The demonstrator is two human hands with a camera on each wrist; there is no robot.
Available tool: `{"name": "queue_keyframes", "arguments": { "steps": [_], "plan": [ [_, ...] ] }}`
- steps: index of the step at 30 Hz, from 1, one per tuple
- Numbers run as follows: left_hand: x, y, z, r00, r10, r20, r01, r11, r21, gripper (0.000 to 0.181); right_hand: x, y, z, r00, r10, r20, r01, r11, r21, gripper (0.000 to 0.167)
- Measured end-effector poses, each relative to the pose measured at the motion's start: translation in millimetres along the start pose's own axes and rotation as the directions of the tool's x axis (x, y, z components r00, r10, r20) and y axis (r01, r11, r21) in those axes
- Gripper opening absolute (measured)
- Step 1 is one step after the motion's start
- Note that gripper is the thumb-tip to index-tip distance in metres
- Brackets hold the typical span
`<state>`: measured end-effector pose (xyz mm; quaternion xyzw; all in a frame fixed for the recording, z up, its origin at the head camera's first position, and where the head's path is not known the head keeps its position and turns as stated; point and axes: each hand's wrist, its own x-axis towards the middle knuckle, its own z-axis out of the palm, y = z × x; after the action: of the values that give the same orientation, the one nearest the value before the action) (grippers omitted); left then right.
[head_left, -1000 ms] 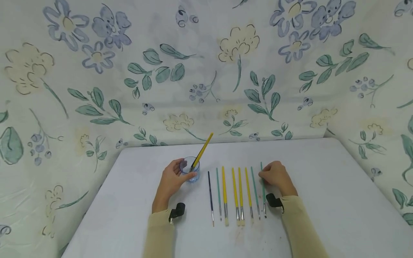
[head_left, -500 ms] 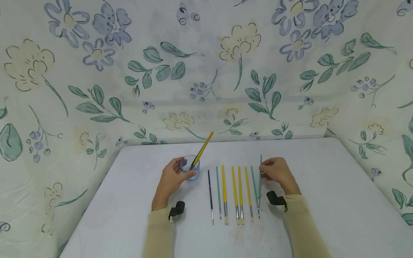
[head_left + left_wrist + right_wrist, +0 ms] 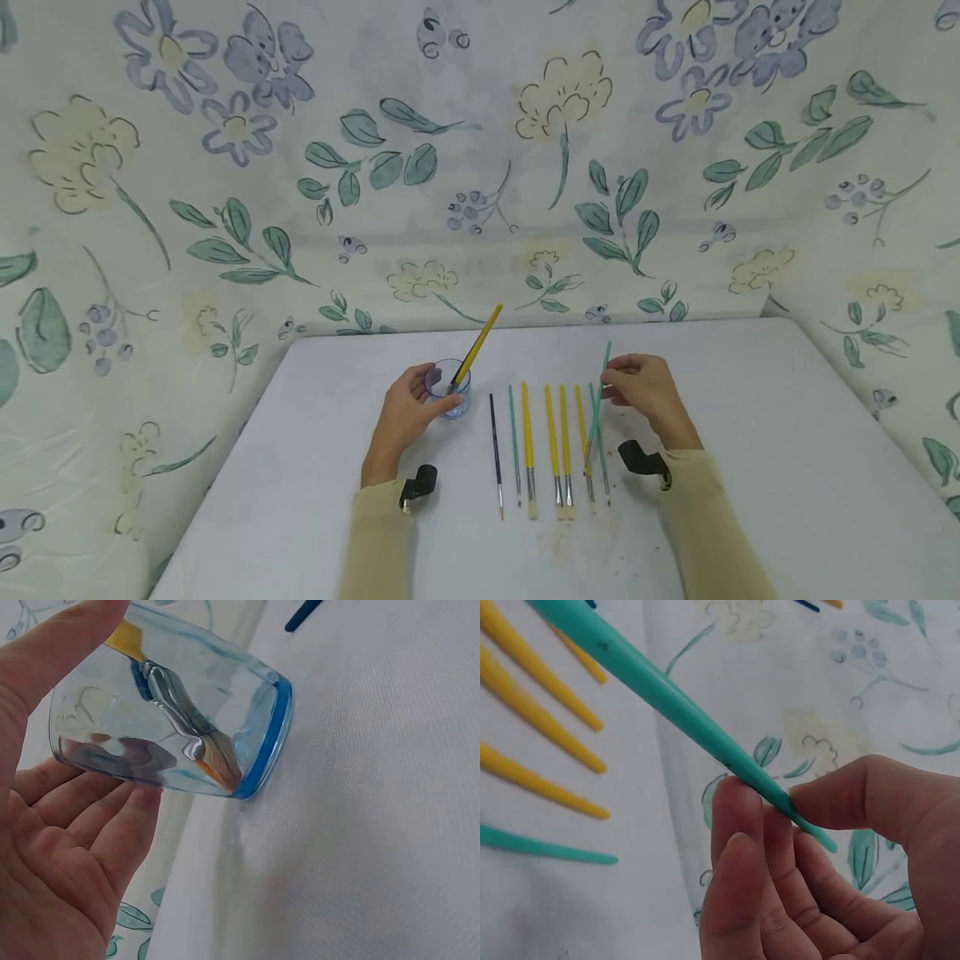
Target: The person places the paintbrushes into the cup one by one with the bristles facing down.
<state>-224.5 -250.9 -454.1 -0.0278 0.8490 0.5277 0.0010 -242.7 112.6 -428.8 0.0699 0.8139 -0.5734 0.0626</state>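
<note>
My left hand (image 3: 405, 414) holds a clear glass cup (image 3: 461, 407) with a blue base, thumb on the near side and fingers behind. Inside leans a yellow-handled paintbrush (image 3: 480, 340), bristles down; a second, dark-handled one seems to lie against it. In the left wrist view the bristles (image 3: 221, 765) touch the bottom of the glass. My right hand (image 3: 648, 390) pinches a teal paintbrush (image 3: 667, 701) near its handle end. That brush is raised and tilted, its tip down and to the left, crossing over another teal paintbrush (image 3: 603, 467) on the table.
Between my hands lies a row of paintbrushes on the white table (image 3: 300, 517): a dark one (image 3: 496, 450), a teal one (image 3: 514, 442) and several yellow ones (image 3: 527, 425). A floral cloth (image 3: 480, 167) hangs behind the table's far edge.
My right hand has picked up the rightmost teal paintbrush from the row, moving it upward and swinging its tip to the left. The left hand keeps its hold on the glass cup.
</note>
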Motion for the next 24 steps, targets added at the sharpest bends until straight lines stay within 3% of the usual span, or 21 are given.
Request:
{"name": "queue_keyframes", "arguments": {
  "steps": [9,16,24],
  "plan": [
    [-1.6,1.7,1.1,1.000,-0.010,-0.011,0.010,1.000,0.008,0.090,-1.4,-20.2,10.5,0.997,-0.080,-0.015,0.081,0.987,0.137,0.033],
    [-1.1,2.5,1.3,1.000,-0.015,-0.016,0.015,1.000,0.025,0.090,2.5,-44.1,22.1,0.989,-0.143,-0.040,0.149,0.947,0.285,0.030],
    [-0.4,1.7,1.0,1.000,-0.002,-0.010,0.002,1.000,0.018,0.090,7.1,-61.5,36.3,0.985,-0.171,-0.037,0.172,0.911,0.376,0.033]
  ]
}}
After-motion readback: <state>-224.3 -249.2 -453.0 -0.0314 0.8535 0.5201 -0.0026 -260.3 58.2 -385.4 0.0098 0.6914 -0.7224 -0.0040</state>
